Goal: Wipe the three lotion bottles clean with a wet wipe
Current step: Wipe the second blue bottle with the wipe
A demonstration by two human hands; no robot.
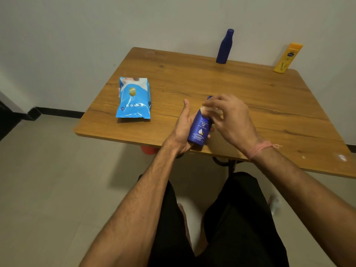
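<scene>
My left hand (183,130) grips a dark blue lotion bottle (200,128) with white lettering, tilted over the near edge of the wooden table (250,97). My right hand (229,116) presses a white wet wipe (207,109) against the bottle's upper part, covering its neck. A second dark blue bottle (224,47) stands upright at the table's far edge. A yellow lotion bottle (288,57) stands at the far right corner.
A light blue pack of wet wipes (133,99) lies flat on the left side of the table. A white wall rises just behind the table. My legs in black trousers are below, over a pale tiled floor.
</scene>
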